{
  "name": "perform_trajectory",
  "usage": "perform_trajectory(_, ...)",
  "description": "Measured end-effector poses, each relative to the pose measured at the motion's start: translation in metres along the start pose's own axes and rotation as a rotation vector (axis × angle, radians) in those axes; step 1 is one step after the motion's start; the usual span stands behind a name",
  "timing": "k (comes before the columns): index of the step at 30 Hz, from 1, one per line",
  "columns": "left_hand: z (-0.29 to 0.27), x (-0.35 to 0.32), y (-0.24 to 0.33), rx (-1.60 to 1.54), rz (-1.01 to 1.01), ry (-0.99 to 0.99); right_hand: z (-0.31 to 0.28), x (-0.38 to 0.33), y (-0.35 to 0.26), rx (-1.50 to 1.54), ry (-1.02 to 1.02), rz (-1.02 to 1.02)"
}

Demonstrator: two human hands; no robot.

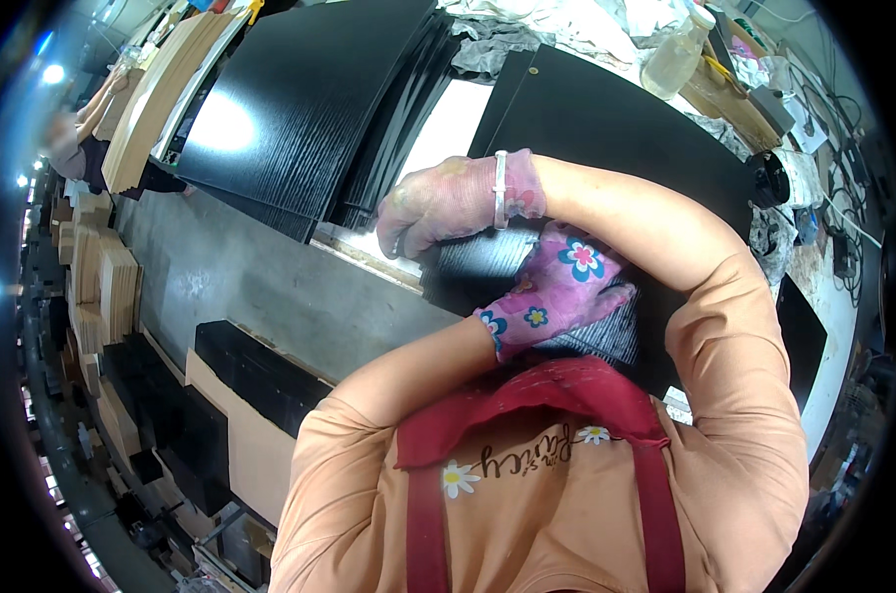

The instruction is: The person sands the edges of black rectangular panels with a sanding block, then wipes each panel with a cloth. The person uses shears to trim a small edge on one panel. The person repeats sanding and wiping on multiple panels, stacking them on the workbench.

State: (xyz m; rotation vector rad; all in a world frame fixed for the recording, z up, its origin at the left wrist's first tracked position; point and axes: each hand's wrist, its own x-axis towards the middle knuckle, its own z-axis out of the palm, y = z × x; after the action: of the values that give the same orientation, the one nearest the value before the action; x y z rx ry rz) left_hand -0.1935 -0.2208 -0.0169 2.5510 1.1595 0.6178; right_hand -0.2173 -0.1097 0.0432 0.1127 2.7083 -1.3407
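Both my hands wear thin, see-through gloves over floral ones, and my forearms cross. My right hand reaches over to the left, fingers curled closed around something dark and small that I cannot make out, above the left end of a glossy black board. Nearer my body, my left hand rests on the same board with its thumb stretched out. My right forearm hides part of its fingers. Light glints off the board's grained surface. Beyond the right arm lies another black panel with a small round spot near its corner.
A stack of black panels stands at the left of the bench. White cloths and a clear bottle sit at the back. Cables tangle at the right. Board stacks and a co-worker are far left.
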Motion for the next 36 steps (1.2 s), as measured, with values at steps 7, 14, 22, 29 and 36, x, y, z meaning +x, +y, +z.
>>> perform_trajectory(7, -0.015, 0.006, 0.004, -0.051, 0.001, 0.013, -0.016, 0.003, 0.021, -0.077, 0.025, 0.04)
perform_trajectory(14, -0.012, 0.008, 0.004, -0.058, -0.034, -0.021, -0.071, -0.037, 0.041, -0.121, 0.078, 0.212)
perform_trajectory(22, -0.016, 0.01, 0.006, -0.104, -0.077, -0.121, -0.109, -0.067, 0.072, -0.137, 0.238, 0.348)
perform_trajectory(29, -0.024, 0.014, 0.01, -0.082, -0.094, -0.19, -0.138, -0.089, 0.093, -0.07, 0.352, 0.462)
perform_trajectory(36, -0.029, 0.018, 0.011, -0.073, -0.083, -0.232, -0.162, -0.097, 0.13, -0.208, 0.476, 0.471)
